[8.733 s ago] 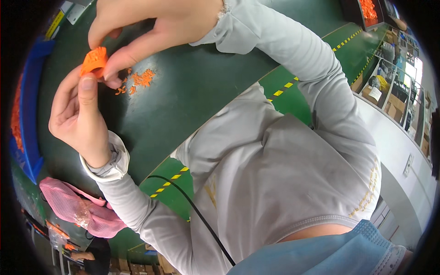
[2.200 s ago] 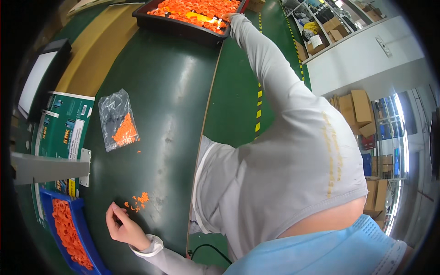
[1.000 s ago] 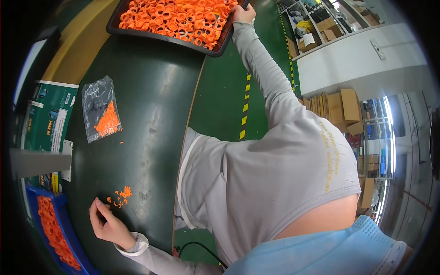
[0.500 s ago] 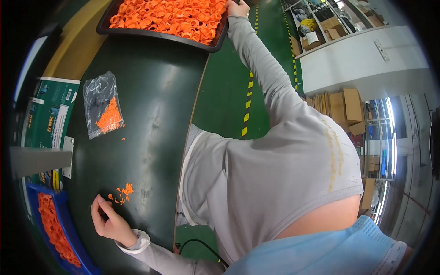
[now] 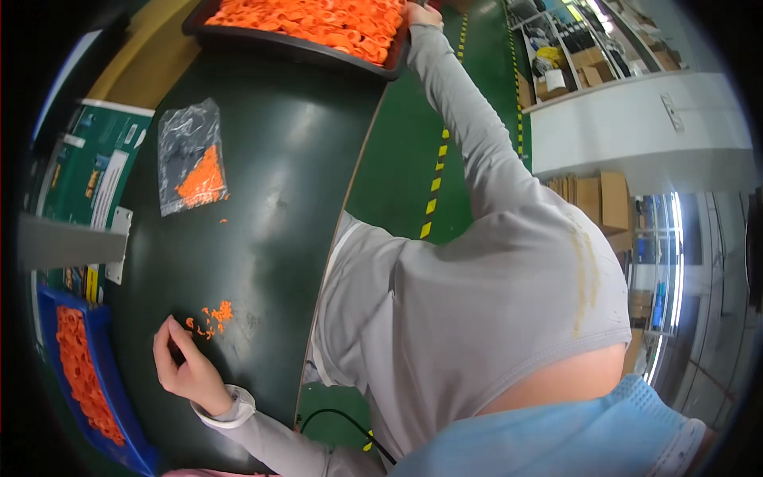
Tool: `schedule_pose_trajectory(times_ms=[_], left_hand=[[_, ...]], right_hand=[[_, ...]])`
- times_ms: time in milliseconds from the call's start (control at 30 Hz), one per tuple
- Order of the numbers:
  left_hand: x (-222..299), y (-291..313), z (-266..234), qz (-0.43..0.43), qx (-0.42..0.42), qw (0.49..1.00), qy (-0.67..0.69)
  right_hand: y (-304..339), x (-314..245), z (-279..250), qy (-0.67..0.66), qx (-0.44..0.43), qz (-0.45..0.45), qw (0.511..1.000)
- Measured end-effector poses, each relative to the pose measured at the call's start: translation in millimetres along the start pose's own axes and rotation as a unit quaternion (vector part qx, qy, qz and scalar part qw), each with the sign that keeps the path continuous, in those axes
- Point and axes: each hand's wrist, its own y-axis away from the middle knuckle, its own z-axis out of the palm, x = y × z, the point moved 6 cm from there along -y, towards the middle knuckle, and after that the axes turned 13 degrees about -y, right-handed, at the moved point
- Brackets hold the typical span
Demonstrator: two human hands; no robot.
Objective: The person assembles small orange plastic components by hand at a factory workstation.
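Note:
At the far end of the table my right hand (image 5: 424,14), partly cut off by the picture's top edge, grips the corner of a black tray (image 5: 314,54). The tray is heaped with orange ring-shaped plastic pieces (image 5: 318,25). My left hand (image 5: 187,372) rests low over the table with thumb and fingers curled together. Whatever its fingertips may hold is hidden. Beside them lies a small scatter of tiny orange bits (image 5: 216,316). Farther up is a clear plastic bag (image 5: 179,147) with more orange bits (image 5: 204,179) inside, and a few loose ones lie near it.
A blue bin (image 5: 111,381) of orange pieces stands left of my left hand. Along the left side are a grey metal bracket (image 5: 75,243) and a green printed box (image 5: 119,143). The dark green table (image 5: 270,215) ends at my body. Shelves (image 5: 588,48) stand across the aisle.
The whole view has shifted slightly, so the tray, bag and bin sit higher in the picture. Both hands keep the same hold and pose.

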Motion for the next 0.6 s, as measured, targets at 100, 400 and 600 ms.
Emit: schedule_pose_trajectory(times_ms=[100, 400, 600], left_hand=[[7, -12, 14, 0.021, 0.003, 1.0, 0.023], [0, -7, 9, 0.001, 0.013, 1.0, 0.017], [10, -31, 21, 0.069, 0.015, 0.996, 0.057]], right_hand=[[-100, 81, -70, 0.051, 0.036, 0.054, 0.997], [27, -94, 8, 0.305, -0.224, -0.427, 0.822], [-186, -4, 15, 0.144, -0.369, -0.148, 0.906]])
